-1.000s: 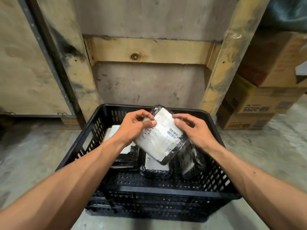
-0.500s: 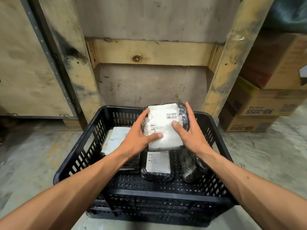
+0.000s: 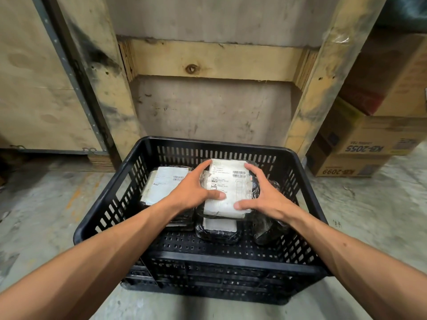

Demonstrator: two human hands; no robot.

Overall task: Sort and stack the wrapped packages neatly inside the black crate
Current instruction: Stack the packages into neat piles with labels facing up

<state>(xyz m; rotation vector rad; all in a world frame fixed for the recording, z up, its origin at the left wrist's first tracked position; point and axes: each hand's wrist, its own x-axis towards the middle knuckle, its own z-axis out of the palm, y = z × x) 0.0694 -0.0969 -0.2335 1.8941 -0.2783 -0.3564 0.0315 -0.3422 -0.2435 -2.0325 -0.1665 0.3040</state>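
Note:
The black slatted crate point(image 3: 111, 204) stands on the floor in front of me. A black-wrapped package with a white label point(image 3: 228, 183) lies flat on top of another wrapped package point(image 3: 219, 229) in the crate's middle. My left hand point(image 3: 191, 190) grips its left edge, thumb on the label. My right hand point(image 3: 261, 197) grips its right edge the same way. A second labelled package point(image 3: 164, 181) lies at the crate's left. A dark-wrapped package point(image 3: 270, 227) stands on edge at the right, partly behind my right wrist.
A wooden frame with a horizontal beam point(image 3: 215, 61) stands right behind the crate. Stacked cardboard boxes point(image 3: 360, 144) sit on the floor at the right. A plywood panel point(image 3: 34, 88) fills the left. Bare concrete floor lies on both sides of the crate.
Both hands turned the labelled package from tilted to flat and lowered it into the crate, onto the middle package.

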